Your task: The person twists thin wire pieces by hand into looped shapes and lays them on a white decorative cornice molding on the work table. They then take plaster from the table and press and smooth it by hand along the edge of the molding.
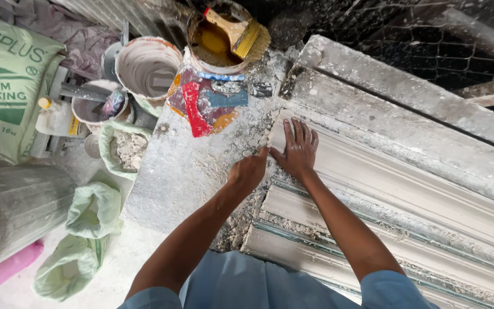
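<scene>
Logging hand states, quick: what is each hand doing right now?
Left hand: curled at the end of the white plaster moulding; whether it holds anything cannot be told.
Right hand: open, flat on the moulding, holding nothing.

Hands (pixel 275 160) on moulding (pixel 384 177), buckets (pixel 150 66) behind

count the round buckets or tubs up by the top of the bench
3: a tub of yellow liquid with a brush at top centre, a white-coated bucket left of it, and a smaller tub lower left. Others may be hidden.
</scene>
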Demonstrator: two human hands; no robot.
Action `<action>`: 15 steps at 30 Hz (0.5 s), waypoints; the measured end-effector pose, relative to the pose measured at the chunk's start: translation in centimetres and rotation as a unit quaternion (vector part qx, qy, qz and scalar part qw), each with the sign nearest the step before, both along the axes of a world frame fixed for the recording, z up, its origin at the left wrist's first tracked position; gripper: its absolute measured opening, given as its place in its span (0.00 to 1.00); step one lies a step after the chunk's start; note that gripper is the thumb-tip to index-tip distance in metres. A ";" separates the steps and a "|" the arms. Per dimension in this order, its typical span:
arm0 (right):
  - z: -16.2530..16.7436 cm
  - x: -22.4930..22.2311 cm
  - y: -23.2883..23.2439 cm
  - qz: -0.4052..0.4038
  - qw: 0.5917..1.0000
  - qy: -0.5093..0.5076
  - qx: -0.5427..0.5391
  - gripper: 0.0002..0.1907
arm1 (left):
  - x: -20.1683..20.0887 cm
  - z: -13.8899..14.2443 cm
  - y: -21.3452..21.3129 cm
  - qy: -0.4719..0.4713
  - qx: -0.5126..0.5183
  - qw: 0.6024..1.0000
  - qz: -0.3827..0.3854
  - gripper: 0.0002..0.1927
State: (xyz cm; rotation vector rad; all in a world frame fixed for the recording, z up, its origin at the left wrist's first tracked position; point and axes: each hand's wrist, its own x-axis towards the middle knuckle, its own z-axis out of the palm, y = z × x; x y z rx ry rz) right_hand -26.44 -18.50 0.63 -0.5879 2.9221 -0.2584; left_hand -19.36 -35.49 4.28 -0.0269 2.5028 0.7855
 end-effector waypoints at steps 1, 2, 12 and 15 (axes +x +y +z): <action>-0.2 0.1 0.2 0.004 1.000 0.001 -0.001 0.52 | 0.0 0.2 0.1 -0.008 0.005 1.000 0.006 0.19; -0.4 0.2 0.3 0.008 1.000 0.003 -0.005 0.52 | -0.1 0.3 0.1 -0.014 0.008 1.000 0.012 0.18; 0.7 0.2 -0.3 0.016 0.998 0.057 -0.031 0.49 | -1.7 -3.5 1.5 0.057 0.042 0.995 0.065 0.12; 1.8 0.2 -0.7 0.002 0.999 0.034 -0.020 0.50 | -2.2 -4.8 0.2 0.064 0.087 0.992 0.065 0.13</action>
